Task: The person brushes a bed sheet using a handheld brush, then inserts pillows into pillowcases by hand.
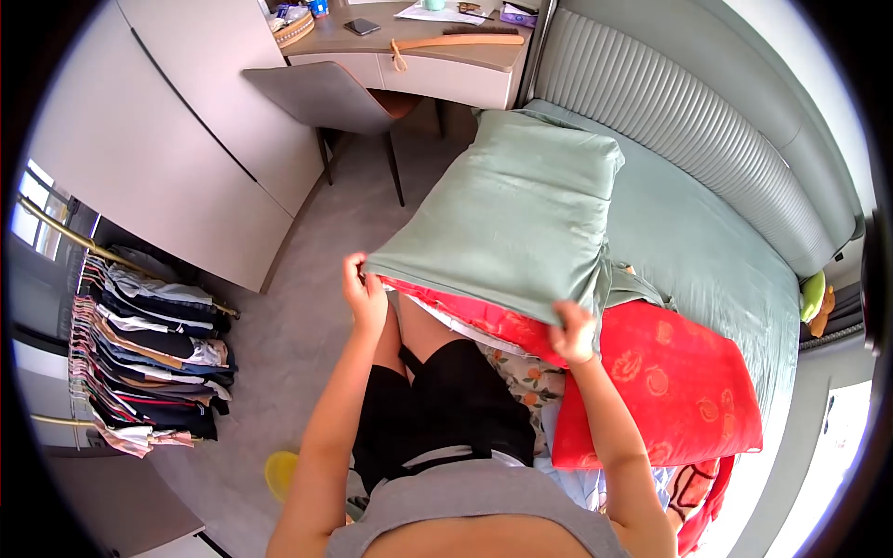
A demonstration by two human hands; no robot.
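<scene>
A green pillowcase [502,214] is drawn over a red pillow [465,312], whose red patterned edge shows at the opening nearest me. My left hand [366,290] is closed on the left corner of the opening. At the right corner, my right hand [572,332], slightly blurred, grips the pillowcase edge. The cased part rests partly on the bed and reaches out over my thighs. Right beside my right hand lies a second red pillow [665,386] with a faint round pattern, and crumpled green cloth touches its top edge.
A bed with a green sheet [707,219] and ribbed headboard [688,102] fills the right. Ahead are a desk [344,37] with a wooden brush [456,40] and a grey chair [326,98]. Clothes hang on a rack [153,349] at left. A yellow object [280,474] sits on the floor.
</scene>
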